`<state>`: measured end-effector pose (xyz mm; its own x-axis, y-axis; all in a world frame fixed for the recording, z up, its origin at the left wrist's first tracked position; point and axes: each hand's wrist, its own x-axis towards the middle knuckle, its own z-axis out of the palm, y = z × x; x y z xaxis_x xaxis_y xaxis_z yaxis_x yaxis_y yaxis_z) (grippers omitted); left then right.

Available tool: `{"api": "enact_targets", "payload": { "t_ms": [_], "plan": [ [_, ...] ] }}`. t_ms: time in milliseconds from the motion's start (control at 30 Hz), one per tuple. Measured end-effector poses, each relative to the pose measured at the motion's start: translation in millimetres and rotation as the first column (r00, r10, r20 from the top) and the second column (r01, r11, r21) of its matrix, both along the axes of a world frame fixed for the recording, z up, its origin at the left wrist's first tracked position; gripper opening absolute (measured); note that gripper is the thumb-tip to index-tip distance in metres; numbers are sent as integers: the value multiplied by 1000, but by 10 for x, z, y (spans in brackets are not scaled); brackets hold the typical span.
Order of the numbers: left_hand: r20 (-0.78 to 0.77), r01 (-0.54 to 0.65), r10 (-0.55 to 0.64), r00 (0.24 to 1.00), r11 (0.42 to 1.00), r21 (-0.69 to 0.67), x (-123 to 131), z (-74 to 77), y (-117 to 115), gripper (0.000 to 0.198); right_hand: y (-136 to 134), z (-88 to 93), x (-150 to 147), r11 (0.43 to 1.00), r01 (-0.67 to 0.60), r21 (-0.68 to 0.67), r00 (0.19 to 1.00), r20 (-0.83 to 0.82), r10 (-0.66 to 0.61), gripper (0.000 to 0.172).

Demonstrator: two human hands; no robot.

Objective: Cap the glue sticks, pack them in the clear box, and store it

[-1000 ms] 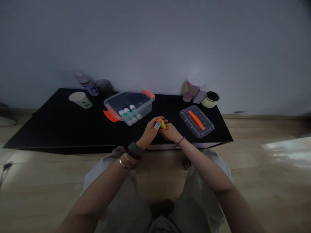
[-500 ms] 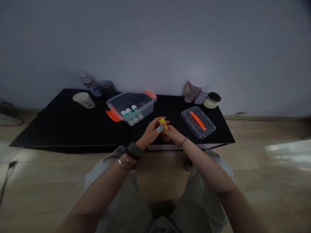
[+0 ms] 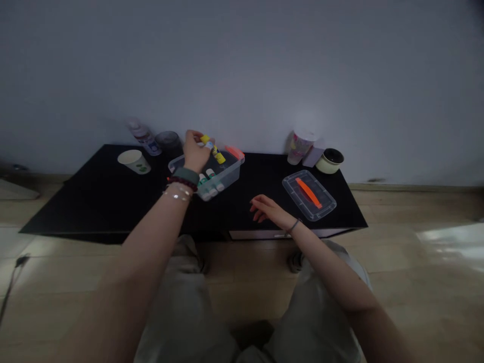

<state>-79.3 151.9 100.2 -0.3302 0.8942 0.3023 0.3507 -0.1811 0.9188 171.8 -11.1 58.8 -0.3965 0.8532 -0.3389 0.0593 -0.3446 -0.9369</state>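
My left hand (image 3: 194, 151) is closed on a yellow glue stick (image 3: 214, 149) and holds it over the clear plastic box (image 3: 230, 174) with orange handles. Inside the box lie several white tubes with green bands (image 3: 208, 177). My right hand (image 3: 266, 210) rests near the front edge of the black table (image 3: 94, 201), fingers spread and nothing in them. The box's clear lid (image 3: 309, 194) with an orange strip lies to the right of that hand.
A paper cup (image 3: 133, 161), a bottle (image 3: 142, 135) and a dark jar (image 3: 168, 141) stand at the back left by the wall. A plastic cup (image 3: 298, 145) and a pale bowl (image 3: 329, 160) stand at the back right. Wooden floor surrounds the low table.
My left hand took the yellow glue stick from between both hands and carried it up and left over the box. My right hand let go and opened near the table's front.
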Motion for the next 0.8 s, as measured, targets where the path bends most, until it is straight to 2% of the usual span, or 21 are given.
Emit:
{"api": "enact_targets", "payload": {
  "t_ms": [67,100,167,233,300,433,567,633,700,800],
  "plan": [
    [-209,-102,63,976,978,-184,18,-15,169,38,1,-2,22,1000,-21,11,1000,20,20,22],
    [-315,-135,45,948,953,-272,50,-32,212,37,0,3,34,999,-31,23,999,27,30,22],
    [-451,-140,-64,890,903,-405,128,-89,246,35,-3,21,57,998,-54,45,998,34,52,22],
    [-501,-135,-149,852,863,-487,185,-175,251,29,-5,37,74,995,-79,53,996,39,77,22],
    [-492,-104,-186,851,857,-504,200,-280,260,22,-5,41,80,994,-94,49,995,43,92,22],
    [-467,10,-238,852,898,-439,150,-440,307,27,1,34,66,993,-107,50,994,39,105,20],
    [-610,-97,-370,701,798,-595,111,-443,320,25,4,45,58,993,-112,46,993,44,110,19],
    [-620,-126,-408,670,761,-636,97,-428,301,29,3,52,60,992,-114,44,993,42,112,19],
    [-626,-89,-422,656,780,-620,87,-420,269,32,0,52,64,992,-116,44,993,39,115,18],
    [-651,11,-424,629,843,-538,99,-369,194,35,-2,40,70,992,-118,49,992,46,115,18]
  ]
}}
